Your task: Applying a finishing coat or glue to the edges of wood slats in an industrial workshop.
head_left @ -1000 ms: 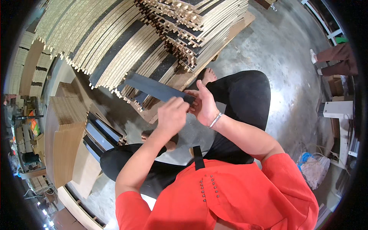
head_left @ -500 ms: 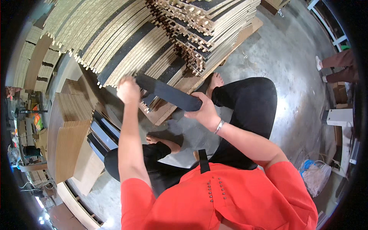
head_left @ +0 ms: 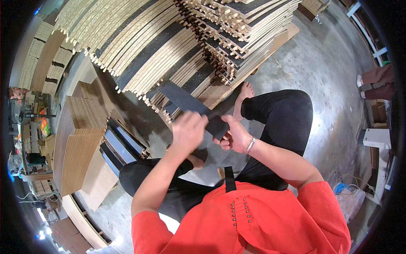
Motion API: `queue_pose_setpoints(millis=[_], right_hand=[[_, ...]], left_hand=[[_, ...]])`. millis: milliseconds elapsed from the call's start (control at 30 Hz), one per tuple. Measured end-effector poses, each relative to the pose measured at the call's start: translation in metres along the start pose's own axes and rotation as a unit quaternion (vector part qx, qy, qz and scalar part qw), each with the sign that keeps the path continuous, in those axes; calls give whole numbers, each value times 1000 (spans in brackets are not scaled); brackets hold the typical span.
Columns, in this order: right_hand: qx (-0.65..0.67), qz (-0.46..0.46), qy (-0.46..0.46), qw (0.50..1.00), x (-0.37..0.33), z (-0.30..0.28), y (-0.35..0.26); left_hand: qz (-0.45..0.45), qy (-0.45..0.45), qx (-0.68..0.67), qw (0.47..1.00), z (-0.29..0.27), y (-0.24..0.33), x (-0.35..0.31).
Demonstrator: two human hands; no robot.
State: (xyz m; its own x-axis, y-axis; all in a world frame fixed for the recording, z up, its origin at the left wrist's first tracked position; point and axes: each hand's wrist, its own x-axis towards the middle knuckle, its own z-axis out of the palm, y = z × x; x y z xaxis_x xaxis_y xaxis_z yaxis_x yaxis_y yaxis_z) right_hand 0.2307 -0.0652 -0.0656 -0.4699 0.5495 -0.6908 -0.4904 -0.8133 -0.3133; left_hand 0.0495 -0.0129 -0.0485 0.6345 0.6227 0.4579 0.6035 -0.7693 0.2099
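My right hand (head_left: 235, 134) grips the near end of a narrow dark board (head_left: 186, 99), thumb on top and fingers curled beneath. The board slants away to the far left, its far end beside the stack of boards. My left hand (head_left: 189, 131) is at the board's left long edge, close to the near end. It is somewhat blurred, with its fingers curled in; whatever it may hold is hidden. In front of me rises a big stack of pale chipboard and black-faced boards (head_left: 139, 51), with wooden dowels (head_left: 230, 25) sticking out of their ends.
The stack rests on a wooden base board (head_left: 275, 46). To the left stand brown curved panels (head_left: 82, 156) and several dark and bluish boards (head_left: 120, 139). My bent knees flank the work. A plastic bag (head_left: 350, 202) lies at the right; another person's legs (head_left: 377, 82) show at the far right.
My left hand has moved from the board's far end along its edge toward me and to the right. My right hand still grips the near end, which has dropped slightly nearer to me.
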Motion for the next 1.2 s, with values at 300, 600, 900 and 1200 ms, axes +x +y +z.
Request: queue_pose_setpoints(millis=[300, 600, 900, 1200], right_hand=[[-17, -36, 47, 998, 7, -14, -4], [-23, -26, 61, 998, 14, -15, 0], [-80, -58, 107, 989, 11, -18, -1], [-47, -75, 94, 992, 9, -16, 1]], left_hand=[[-118, -15, 123, 985, 36, -88, 21], [-289, 59, 151, 943, 18, -157, 16], [-271, 98, 166, 943, 23, -132, 3], [-34, 16, -14, 999, 27, 3, -2]])
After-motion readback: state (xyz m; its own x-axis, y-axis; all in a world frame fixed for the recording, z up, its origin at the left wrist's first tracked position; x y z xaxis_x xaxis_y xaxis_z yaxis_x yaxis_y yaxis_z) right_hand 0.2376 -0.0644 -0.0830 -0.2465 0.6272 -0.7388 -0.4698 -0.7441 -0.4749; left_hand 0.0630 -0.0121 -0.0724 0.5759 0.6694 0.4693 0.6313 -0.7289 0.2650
